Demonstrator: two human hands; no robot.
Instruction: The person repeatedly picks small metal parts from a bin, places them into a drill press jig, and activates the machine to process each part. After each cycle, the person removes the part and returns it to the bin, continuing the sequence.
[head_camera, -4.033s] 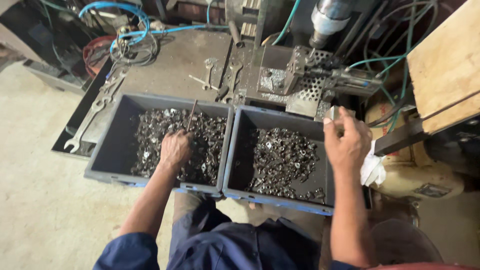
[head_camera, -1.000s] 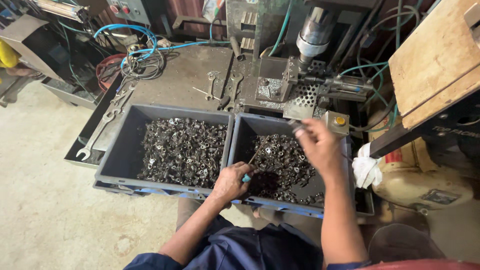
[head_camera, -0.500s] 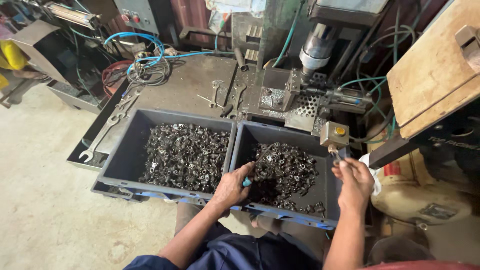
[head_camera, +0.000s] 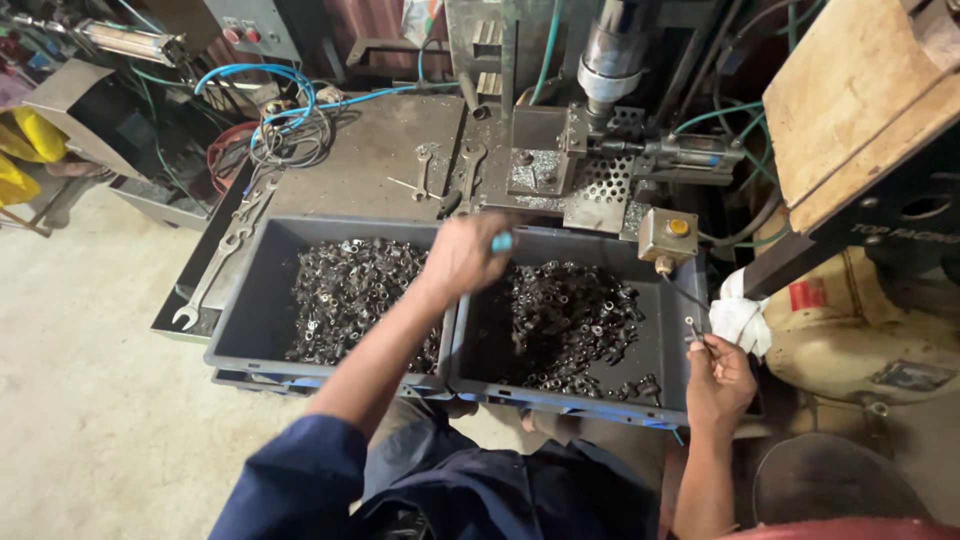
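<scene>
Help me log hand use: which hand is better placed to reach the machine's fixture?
Likely left: left hand, holding a blue-handled tool, hovers just before the fixture; right hand sits back by the right bin, pinching a small part.

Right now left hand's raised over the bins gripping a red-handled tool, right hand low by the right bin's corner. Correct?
Not quite: the tool handle in the left hand is light blue, not red, per the head view. The rest holds: right hand sits low by the right bin corner.

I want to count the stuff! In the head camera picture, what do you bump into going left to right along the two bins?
Big spanner → left grey bin of small metal parts → left hand holding a blue-handled tool → right grey bin → right hand → white rag.
</scene>
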